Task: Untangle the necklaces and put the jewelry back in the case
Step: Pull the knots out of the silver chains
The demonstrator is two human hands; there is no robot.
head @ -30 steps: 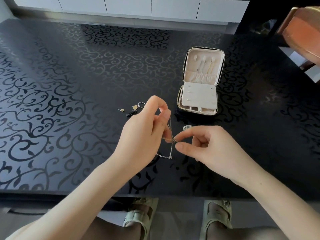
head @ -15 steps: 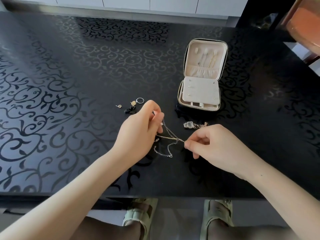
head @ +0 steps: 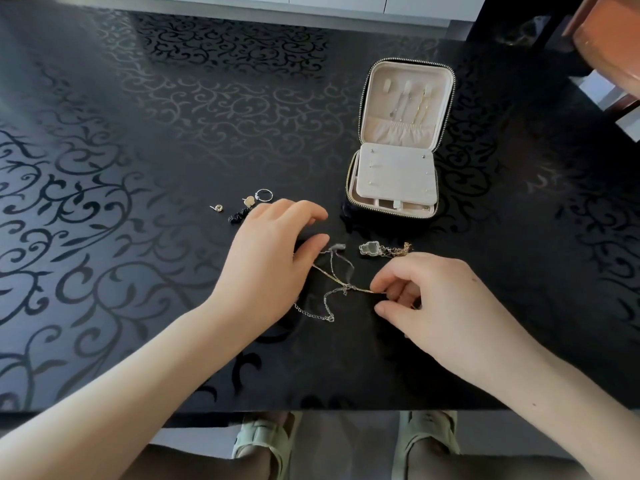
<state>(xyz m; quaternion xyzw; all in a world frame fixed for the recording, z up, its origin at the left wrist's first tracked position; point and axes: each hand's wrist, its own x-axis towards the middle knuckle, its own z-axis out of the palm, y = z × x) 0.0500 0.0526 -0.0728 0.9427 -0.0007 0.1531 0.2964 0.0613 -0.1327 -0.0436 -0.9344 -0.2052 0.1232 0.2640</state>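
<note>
The tangled necklaces (head: pixel 337 289) lie on the black table (head: pixel 138 237), between the two hands and near the open case (head: pixel 398 168). The right hand (head: pixel 446 306) pinches their gold chain with thumb and forefinger. The left hand (head: pixel 273 258) has loosely curved fingers. Its thumb is at the chain, but I cannot tell if it grips.

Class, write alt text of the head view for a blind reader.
Two hands work tangled necklaces on a black patterned table: the right hand pinches a gold chain, the left hand touches the other end. An open jewelry case stands beyond.
</note>
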